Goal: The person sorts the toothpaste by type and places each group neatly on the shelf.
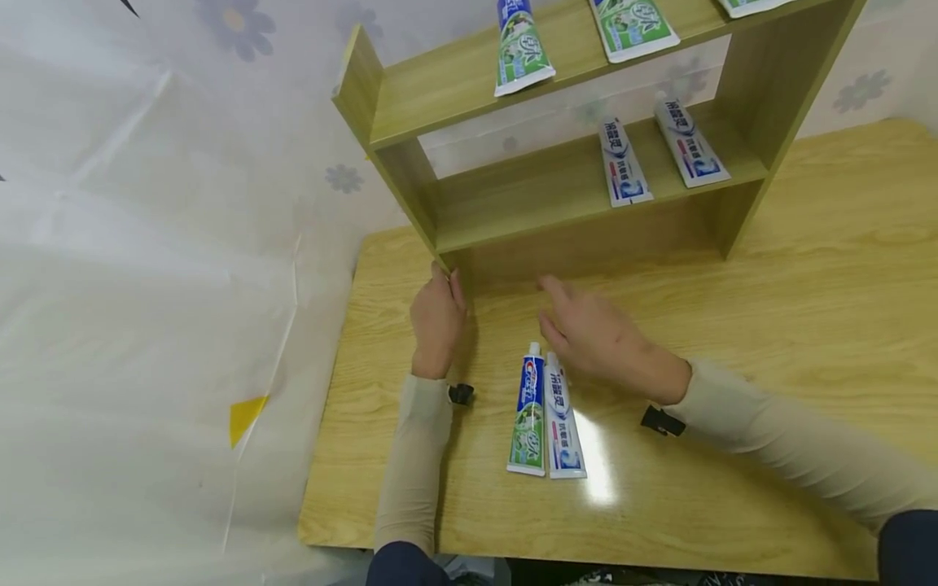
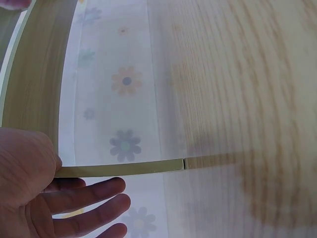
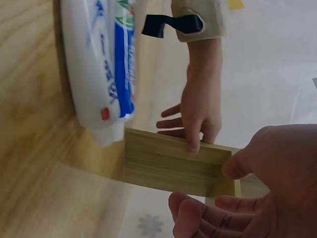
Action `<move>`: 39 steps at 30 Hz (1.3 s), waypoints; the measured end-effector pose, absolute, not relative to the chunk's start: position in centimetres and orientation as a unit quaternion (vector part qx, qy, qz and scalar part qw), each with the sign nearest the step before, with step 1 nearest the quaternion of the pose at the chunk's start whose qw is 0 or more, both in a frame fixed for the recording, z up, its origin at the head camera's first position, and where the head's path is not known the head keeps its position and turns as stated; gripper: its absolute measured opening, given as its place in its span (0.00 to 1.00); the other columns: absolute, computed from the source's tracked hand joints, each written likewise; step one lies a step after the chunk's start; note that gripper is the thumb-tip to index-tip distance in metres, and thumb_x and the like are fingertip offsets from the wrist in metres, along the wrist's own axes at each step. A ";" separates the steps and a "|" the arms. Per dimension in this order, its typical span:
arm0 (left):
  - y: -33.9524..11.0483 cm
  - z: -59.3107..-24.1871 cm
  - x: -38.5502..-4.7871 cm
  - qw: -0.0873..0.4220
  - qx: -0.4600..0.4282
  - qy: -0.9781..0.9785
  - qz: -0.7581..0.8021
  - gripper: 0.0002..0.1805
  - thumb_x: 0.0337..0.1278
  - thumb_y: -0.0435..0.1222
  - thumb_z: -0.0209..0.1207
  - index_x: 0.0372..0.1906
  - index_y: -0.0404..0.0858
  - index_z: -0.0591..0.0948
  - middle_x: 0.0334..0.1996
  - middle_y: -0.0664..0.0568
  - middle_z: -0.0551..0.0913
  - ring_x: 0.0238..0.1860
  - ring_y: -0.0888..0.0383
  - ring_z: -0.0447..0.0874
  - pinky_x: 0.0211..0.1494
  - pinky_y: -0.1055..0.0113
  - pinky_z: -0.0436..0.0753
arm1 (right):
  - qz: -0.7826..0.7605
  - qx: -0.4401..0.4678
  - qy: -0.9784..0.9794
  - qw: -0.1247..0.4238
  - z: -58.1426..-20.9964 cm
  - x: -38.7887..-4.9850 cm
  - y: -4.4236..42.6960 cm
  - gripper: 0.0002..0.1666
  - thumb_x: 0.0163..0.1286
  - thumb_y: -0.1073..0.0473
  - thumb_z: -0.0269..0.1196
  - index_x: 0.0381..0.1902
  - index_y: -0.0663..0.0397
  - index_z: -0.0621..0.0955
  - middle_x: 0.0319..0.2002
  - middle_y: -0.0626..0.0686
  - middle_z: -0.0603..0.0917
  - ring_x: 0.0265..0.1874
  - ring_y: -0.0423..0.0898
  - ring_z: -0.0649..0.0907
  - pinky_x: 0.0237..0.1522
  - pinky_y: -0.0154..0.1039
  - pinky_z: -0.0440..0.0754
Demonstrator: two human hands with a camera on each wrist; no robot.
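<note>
A wooden shelf unit [image 1: 506, 203] stands on the table. My left hand [image 1: 438, 321] grips the lower front edge of its left side panel [image 2: 119, 170], thumb on one face and fingers on the other. My right hand [image 1: 604, 338] is above the table in front of the shelf's bottom opening, thumb and fingers apart with nothing between them. Just below it, a blue and green Crest toothpaste tube [image 1: 528, 423] and a white and blue toothpaste tube [image 1: 564, 431] lie side by side, caps toward the shelf. Both show in the right wrist view.
Two white and blue toothpaste tubes [image 1: 624, 167] lie on the shelf's middle board, right of centre. Green toothpaste tubes [image 1: 523, 53] lie on the board above. A pale wall covering [image 1: 183, 325] borders the wooden table [image 1: 828, 325] on the left, with a yellow patch [image 1: 245, 419] on it.
</note>
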State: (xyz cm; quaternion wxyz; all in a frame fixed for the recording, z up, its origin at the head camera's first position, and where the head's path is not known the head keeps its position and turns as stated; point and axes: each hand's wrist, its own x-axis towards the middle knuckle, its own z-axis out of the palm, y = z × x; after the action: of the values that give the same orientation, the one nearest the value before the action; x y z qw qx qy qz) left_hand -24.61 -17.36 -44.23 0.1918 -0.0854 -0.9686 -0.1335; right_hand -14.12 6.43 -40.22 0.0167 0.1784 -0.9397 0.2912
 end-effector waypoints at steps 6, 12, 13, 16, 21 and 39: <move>-17.4 -44.3 -24.8 0.191 -0.087 -0.968 -0.135 0.18 0.90 0.40 0.50 0.58 0.27 0.78 0.26 0.38 0.87 0.24 0.41 0.88 0.27 0.46 0.86 | 0.285 0.174 -0.943 -0.007 -41.4 -13.4 6.0 0.31 0.85 0.54 0.60 0.77 0.62 0.68 0.28 0.53 0.80 0.14 0.41 0.73 0.15 0.31 0.68; -17.4 -44.2 -24.8 0.185 -0.085 -0.969 -0.136 0.19 0.90 0.41 0.48 0.58 0.27 0.78 0.27 0.37 0.88 0.25 0.40 0.89 0.27 0.45 0.86 | 0.267 0.169 -0.948 -0.048 -42.6 -12.4 6.0 0.37 0.82 0.51 0.64 0.78 0.65 0.67 0.38 0.61 0.86 0.19 0.43 0.78 0.18 0.32 0.73; -17.4 -44.2 -24.8 0.184 -0.086 -0.970 -0.134 0.20 0.91 0.42 0.48 0.60 0.27 0.78 0.27 0.37 0.88 0.24 0.41 0.89 0.27 0.46 0.86 | 0.263 0.169 -0.948 -0.056 -42.8 -12.2 6.0 0.38 0.82 0.50 0.65 0.78 0.65 0.67 0.40 0.62 0.87 0.20 0.43 0.79 0.19 0.32 0.74; -17.5 -44.1 -24.8 0.178 -0.088 -0.971 -0.131 0.22 0.92 0.42 0.45 0.62 0.26 0.78 0.27 0.37 0.88 0.24 0.42 0.89 0.27 0.47 0.86 | 0.255 0.171 -0.948 -0.082 -43.3 -11.7 6.1 0.43 0.80 0.48 0.67 0.79 0.68 0.65 0.42 0.63 0.87 0.24 0.44 0.81 0.21 0.34 0.76; -17.5 -44.1 -24.7 0.177 -0.086 -0.971 -0.133 0.22 0.92 0.43 0.44 0.60 0.27 0.78 0.28 0.37 0.88 0.25 0.41 0.90 0.28 0.46 0.86 | 0.237 0.183 -0.947 -0.113 -44.0 -11.1 6.1 0.49 0.75 0.44 0.72 0.77 0.70 0.66 0.35 0.57 0.86 0.24 0.44 0.81 0.22 0.36 0.78; -17.5 -44.3 -24.8 0.179 -0.088 -0.969 -0.147 0.20 0.91 0.42 0.47 0.58 0.27 0.78 0.26 0.38 0.87 0.23 0.42 0.88 0.27 0.47 0.86 | 0.219 0.173 -0.947 -0.161 -44.2 -9.4 5.1 0.44 0.72 0.52 0.73 0.73 0.72 0.67 0.29 0.59 0.84 0.19 0.46 0.83 0.17 0.36 0.80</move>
State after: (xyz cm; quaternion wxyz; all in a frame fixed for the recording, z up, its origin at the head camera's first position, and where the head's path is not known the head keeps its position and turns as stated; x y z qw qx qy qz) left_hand -24.77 -17.52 -44.29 0.1792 -0.0884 -0.9687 -0.1472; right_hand -9.40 5.06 -44.23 -0.1612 0.1728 -0.9466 0.2192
